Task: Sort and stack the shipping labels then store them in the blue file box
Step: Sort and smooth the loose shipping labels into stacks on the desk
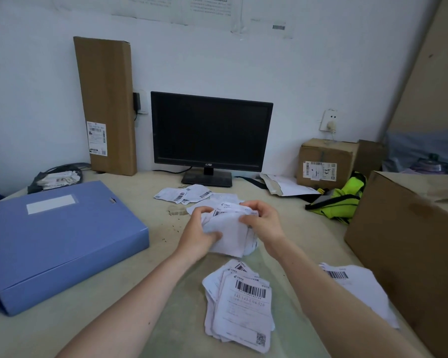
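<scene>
Above the middle of the desk I hold a crumpled bunch of white shipping labels (229, 229). My left hand (198, 232) grips its left side and my right hand (260, 222) pinches its right edge. A neat stack of labels (243, 306) with a barcode on top lies on the desk in front of me. Loose labels (184, 195) are scattered further back, near the monitor. More labels (352, 282) lie at the right. The blue file box (55, 239) lies flat and closed on the left of the desk.
A black monitor (211, 133) stands at the back. A tall flat carton (106, 104) leans on the wall. A big cardboard box (411, 249) fills the right edge, a smaller one (326, 162) sits behind it. A yellow-green vest (342, 200) lies between them.
</scene>
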